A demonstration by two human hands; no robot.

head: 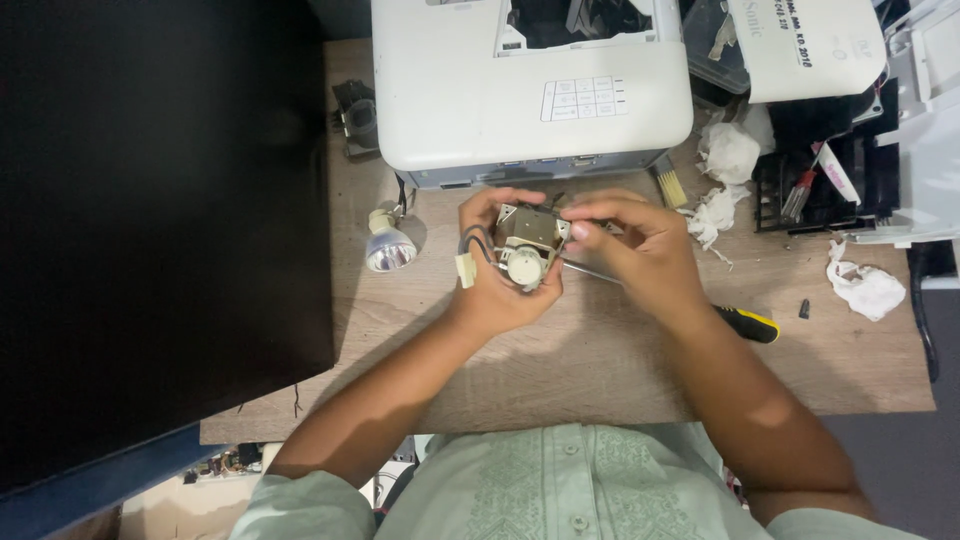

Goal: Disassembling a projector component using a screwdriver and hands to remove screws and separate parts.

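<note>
Over a cluttered wooden desk [600, 380], both hands, left hand [497, 290] and right hand [640, 250], clasp a lamp housing [528, 243].

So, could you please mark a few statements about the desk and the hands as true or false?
1. The left hand cradles a small lamp housing. True.
2. The right hand is lying flat on the wooden table. False: its fingers touch the housing.
3. A loose reflector bulb lies left of the hands. True.
4. The screwdriver has a red handle. False: it is yellow and black.
5. A white projector sits behind the hands. True.
</note>
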